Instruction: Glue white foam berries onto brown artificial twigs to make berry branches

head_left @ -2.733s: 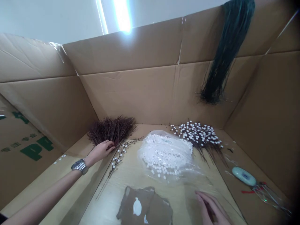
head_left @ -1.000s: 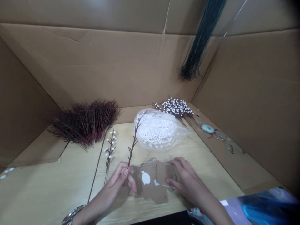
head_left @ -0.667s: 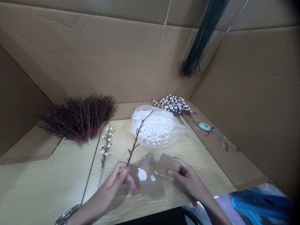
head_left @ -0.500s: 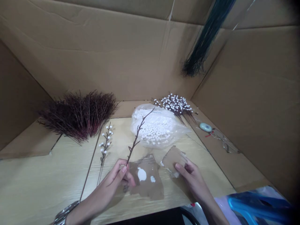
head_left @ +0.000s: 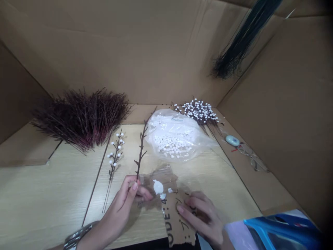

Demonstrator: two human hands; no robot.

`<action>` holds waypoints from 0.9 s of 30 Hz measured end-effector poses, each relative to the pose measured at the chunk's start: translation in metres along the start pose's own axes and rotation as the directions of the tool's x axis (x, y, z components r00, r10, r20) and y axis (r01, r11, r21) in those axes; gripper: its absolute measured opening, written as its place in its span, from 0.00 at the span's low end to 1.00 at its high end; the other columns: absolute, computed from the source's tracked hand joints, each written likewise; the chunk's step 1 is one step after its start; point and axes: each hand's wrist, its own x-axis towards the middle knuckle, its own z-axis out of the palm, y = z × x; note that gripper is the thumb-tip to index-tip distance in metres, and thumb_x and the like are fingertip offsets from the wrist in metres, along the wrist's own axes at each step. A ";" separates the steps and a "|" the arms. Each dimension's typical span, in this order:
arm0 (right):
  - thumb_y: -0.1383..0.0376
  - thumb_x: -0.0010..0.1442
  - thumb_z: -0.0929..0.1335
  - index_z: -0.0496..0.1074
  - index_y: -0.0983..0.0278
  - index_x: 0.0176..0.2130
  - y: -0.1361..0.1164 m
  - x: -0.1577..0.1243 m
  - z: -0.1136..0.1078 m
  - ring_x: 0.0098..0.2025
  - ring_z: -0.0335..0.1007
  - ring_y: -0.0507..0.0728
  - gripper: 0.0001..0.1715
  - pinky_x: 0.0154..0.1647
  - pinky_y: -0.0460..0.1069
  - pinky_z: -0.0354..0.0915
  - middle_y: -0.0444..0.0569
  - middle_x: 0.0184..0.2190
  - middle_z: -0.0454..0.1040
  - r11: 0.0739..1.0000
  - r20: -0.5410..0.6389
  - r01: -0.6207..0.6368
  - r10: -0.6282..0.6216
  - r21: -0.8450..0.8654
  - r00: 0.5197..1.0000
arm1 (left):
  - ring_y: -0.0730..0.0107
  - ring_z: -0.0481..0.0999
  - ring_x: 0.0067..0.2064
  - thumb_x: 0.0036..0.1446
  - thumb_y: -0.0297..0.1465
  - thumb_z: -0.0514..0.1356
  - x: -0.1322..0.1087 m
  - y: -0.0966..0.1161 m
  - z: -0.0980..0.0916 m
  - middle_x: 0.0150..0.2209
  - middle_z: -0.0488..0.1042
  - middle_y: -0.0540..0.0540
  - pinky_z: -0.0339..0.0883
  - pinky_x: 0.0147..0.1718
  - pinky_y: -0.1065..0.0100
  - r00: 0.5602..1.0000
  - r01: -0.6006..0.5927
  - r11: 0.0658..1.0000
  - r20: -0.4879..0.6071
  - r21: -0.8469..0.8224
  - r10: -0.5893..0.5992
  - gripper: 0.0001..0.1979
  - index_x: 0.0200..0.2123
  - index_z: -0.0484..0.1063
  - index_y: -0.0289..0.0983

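Observation:
My left hand (head_left: 127, 196) pinches a bare brown artificial twig (head_left: 141, 152), which stands nearly upright with its tip beside the plastic bag. My right hand (head_left: 201, 215) holds a torn cardboard piece (head_left: 175, 217) with black printing facing up; its top edge overlaps a second cardboard piece (head_left: 166, 173) lying on the table. On that lower piece sits a blob of white glue (head_left: 158, 187), with smaller white dabs near it. To the left of my left hand, a twig with white berries (head_left: 116, 154) lies on the table. My left fingertips are close to the lower cardboard.
A clear bag of white berries (head_left: 177, 139) lies mid-table. Bare twigs (head_left: 85, 118) are heaped at the back left, berried twigs (head_left: 199, 111) at the back right. Glasses (head_left: 251, 156) and a pale-blue oval object (head_left: 232, 140) lie right. Cardboard walls (head_left: 130, 52) surround the table; dark strands (head_left: 241, 45) hang above.
My right hand has moved left and nearer to me, turning its cardboard piece so the printed side shows. The twig in my left hand has swung more upright. The camera view has shifted slightly.

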 end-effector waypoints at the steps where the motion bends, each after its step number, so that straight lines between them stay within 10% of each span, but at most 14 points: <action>1: 0.74 0.62 0.71 0.77 0.54 0.55 0.000 0.000 0.000 0.41 0.77 0.58 0.25 0.39 0.52 0.77 0.46 0.38 0.78 0.997 0.000 0.055 -0.055 -0.046 0.998 | 0.56 0.81 0.45 0.72 0.48 0.49 -0.001 -0.002 -0.001 0.38 0.82 0.44 0.72 0.52 0.52 1.000 -0.008 1.000 0.002 -0.005 0.008 0.14 0.46 0.63 0.45; 7: 0.74 0.64 0.70 0.77 0.57 0.55 -0.001 0.006 -0.002 0.47 0.75 0.59 0.23 0.43 0.54 0.77 0.50 0.41 0.77 0.990 -0.093 0.084 -0.095 -0.116 0.991 | 0.64 0.77 0.34 0.73 0.45 0.51 -0.002 -0.007 -0.003 0.32 0.76 0.49 0.71 0.43 0.58 0.998 -0.051 0.997 0.021 -0.057 0.053 0.13 0.41 0.66 0.44; 11: 0.70 0.66 0.67 0.77 0.60 0.52 -0.007 0.011 0.002 0.39 0.79 0.59 0.17 0.37 0.53 0.77 0.51 0.38 0.79 0.991 -0.119 -0.089 0.100 0.095 0.988 | 0.68 0.72 0.29 0.72 0.46 0.51 -0.001 -0.006 -0.002 0.26 0.67 0.55 0.72 0.38 0.62 0.999 -0.040 0.997 0.005 -0.063 0.040 0.13 0.41 0.66 0.45; 18: 0.73 0.62 0.68 0.72 0.62 0.33 -0.017 0.026 0.028 0.26 0.77 0.56 0.07 0.24 0.48 0.71 0.47 0.26 0.77 0.967 -0.217 -0.249 0.256 0.060 0.942 | 0.67 0.76 0.36 0.75 0.43 0.47 -0.004 -0.001 -0.002 0.28 0.68 0.55 0.69 0.50 0.56 0.999 0.011 0.998 0.046 -0.061 -0.009 0.13 0.42 0.63 0.44; 27: 0.68 0.61 0.70 0.74 0.63 0.33 -0.009 0.005 0.026 0.23 0.77 0.55 0.04 0.24 0.45 0.71 0.46 0.24 0.78 0.907 -0.339 -0.420 0.383 -0.041 0.859 | 0.70 0.72 0.33 0.75 0.43 0.46 -0.004 0.000 -0.001 0.28 0.68 0.56 0.72 0.48 0.58 0.998 0.020 0.992 0.066 -0.121 -0.012 0.12 0.43 0.63 0.44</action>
